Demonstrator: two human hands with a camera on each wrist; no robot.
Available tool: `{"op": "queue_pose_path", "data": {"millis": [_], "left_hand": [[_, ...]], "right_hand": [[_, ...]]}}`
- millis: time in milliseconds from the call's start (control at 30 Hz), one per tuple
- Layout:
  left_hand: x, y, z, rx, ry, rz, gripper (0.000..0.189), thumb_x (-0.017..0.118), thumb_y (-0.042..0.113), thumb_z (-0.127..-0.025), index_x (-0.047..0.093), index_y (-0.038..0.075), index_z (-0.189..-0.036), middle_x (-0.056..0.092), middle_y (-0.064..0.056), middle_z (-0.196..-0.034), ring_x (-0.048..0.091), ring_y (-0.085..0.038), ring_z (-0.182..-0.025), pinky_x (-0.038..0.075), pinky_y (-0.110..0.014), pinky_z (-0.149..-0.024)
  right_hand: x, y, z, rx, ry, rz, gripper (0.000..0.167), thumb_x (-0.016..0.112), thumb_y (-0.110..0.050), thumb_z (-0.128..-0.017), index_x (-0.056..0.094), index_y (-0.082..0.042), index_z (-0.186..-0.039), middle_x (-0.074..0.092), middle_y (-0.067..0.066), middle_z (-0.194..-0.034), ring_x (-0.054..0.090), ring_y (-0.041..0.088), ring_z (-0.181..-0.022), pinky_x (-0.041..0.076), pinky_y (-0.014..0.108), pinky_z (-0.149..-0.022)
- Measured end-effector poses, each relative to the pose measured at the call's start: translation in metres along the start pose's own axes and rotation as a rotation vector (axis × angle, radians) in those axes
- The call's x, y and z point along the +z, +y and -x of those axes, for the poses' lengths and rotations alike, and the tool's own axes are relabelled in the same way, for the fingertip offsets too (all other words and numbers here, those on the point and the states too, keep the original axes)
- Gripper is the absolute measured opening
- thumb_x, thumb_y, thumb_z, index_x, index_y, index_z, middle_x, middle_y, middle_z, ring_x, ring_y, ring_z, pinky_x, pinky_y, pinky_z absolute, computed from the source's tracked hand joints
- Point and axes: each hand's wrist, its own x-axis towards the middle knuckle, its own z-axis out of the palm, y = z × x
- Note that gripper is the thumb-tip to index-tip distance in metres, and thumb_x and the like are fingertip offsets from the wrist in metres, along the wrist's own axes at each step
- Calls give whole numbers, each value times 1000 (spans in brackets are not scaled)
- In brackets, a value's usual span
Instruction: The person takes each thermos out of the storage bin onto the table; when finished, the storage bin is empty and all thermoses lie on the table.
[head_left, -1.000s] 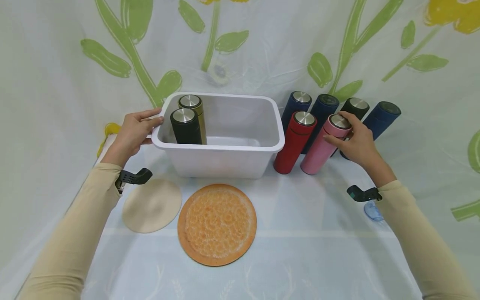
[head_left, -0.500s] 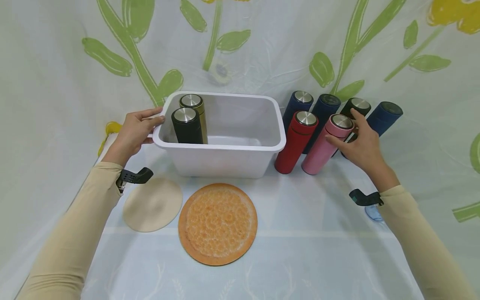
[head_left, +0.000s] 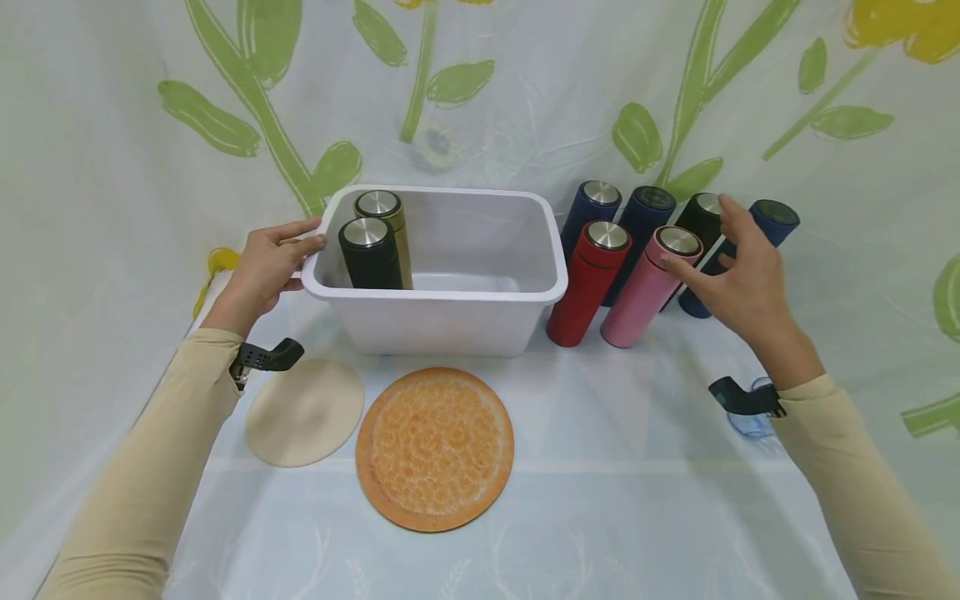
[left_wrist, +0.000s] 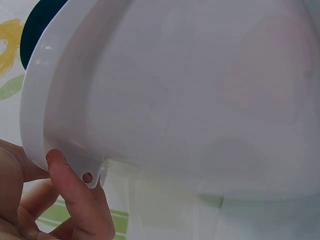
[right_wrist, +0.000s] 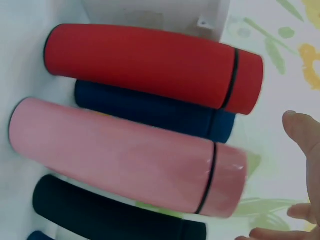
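Your left hand [head_left: 273, 258] steadies the white tub [head_left: 442, 325] by its left end, its fingers pinching the rim. Below that, a beige disc [head_left: 303, 417] lies on the desk [head_left: 600, 500]. At the tub's left end stand the black flask [head_left: 375, 267] and the gold flask [head_left: 402, 246]: two are in, and the space to their right looks ready for more. The orange mat [head_left: 435, 450] lies in front. Right of the tub, on the desk, come the steel-capped navy flask [head_left: 577, 218], the red flask [head_left: 585, 292], the dark-capped navy flask [head_left: 637, 229], the pink flask [head_left: 641, 296] and the second black flask [head_left: 697, 218]. Your right hand [head_left: 753, 279] is by the pink flask's cap, fingers and thumb spread, gripping nothing; the right wrist view shows them apart from it. Behind stands the far-right navy flask [head_left: 782, 232], making six outside. I'd judge you about a quarter through.
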Motion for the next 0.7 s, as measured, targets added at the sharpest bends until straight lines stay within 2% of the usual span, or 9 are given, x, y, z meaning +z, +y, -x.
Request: {"op": "queue_pose_path", "data": {"millis": [467, 700], "left_hand": [[1, -3, 1, 7, -7, 8, 59, 56, 39, -102, 39, 20, -155, 45, -19, -150, 56, -26, -109, 55, -22, -70], [1, -1, 1, 14, -4, 3, 58, 56, 40, -102, 40, 21, -155, 45, -19, -150, 57, -24, -105, 55, -21, -69]], "right_hand": [[-4, -38, 8, -45, 38, -11, 96, 82, -37, -84, 26, -20, -160, 30, -4, -161, 31, 17, -145, 38, 54, -106], [2, -49, 8, -106, 65, -56, 94, 85, -28, -81, 31, -17, -158, 35, -3, -158, 36, 16, -142, 39, 48, -108]]}}
